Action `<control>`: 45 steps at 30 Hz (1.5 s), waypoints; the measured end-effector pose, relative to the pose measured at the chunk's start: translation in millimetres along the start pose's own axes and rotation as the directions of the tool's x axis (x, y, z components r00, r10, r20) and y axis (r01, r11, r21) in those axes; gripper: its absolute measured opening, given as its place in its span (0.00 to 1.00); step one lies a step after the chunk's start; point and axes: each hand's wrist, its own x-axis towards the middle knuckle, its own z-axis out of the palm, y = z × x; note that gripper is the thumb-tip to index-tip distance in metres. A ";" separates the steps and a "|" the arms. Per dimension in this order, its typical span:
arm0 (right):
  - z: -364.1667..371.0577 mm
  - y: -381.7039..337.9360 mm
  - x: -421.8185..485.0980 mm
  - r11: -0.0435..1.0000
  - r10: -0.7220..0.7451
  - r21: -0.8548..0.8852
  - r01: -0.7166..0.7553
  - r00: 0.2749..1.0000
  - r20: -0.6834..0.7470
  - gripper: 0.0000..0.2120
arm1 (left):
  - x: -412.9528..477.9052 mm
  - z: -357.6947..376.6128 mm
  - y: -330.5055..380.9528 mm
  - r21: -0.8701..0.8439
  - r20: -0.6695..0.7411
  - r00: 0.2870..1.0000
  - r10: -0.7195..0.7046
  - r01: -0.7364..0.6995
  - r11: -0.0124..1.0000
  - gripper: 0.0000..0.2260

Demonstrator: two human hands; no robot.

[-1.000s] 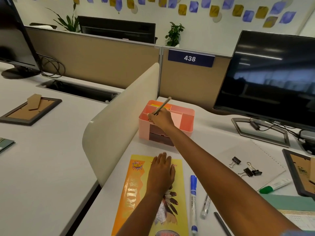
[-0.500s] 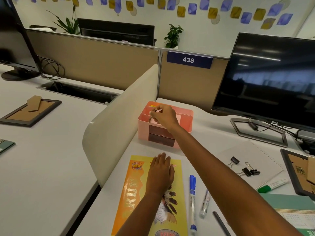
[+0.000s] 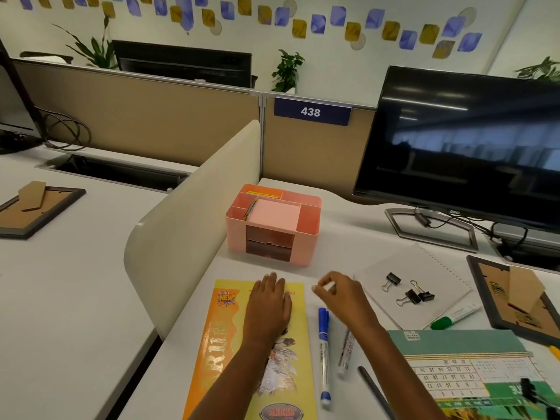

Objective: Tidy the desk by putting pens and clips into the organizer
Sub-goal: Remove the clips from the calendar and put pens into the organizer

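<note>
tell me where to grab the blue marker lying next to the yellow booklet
Pinch the blue marker across its clear barrel at mid-length, coming straight down from above. It lies flat on the desk, pointing away from the person, with the yellow booklet close on its left and another pen on its right.

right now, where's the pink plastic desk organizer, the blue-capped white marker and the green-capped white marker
pink plastic desk organizer (image 3: 306, 237): head view, front wall right of the drawers
blue-capped white marker (image 3: 324, 356): head view, middle of the barrel
green-capped white marker (image 3: 457, 314): head view, middle of the barrel
</note>
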 end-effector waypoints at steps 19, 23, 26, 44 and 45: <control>-29.6 -35.2 7.3 0.977 -0.178 0.074 0.199 0.956 -0.233 0.15 | 1.2 -0.6 -0.2 0.019 0.007 1.000 0.024 -0.024 1.000 0.19; -48.6 -66.1 26.6 0.901 -0.295 0.122 0.416 0.795 -0.530 0.14 | 0.8 -1.3 -0.2 0.015 0.022 1.000 0.021 -0.021 1.000 0.19; -47.7 -74.1 40.6 0.861 -0.314 0.119 0.495 0.700 -0.641 0.13 | 0.9 -1.5 0.2 0.006 0.031 0.999 0.015 -0.016 1.000 0.19; -2.8 -20.5 50.7 0.930 -0.285 0.066 0.362 0.822 -0.492 0.06 | 1.4 -3.7 0.7 0.014 0.065 0.998 0.004 -0.004 1.000 0.20; -4.9 -17.1 47.1 0.930 -0.287 0.062 0.361 0.822 -0.492 0.05 | 1.4 -3.7 0.5 0.015 0.062 0.998 0.004 -0.005 1.000 0.20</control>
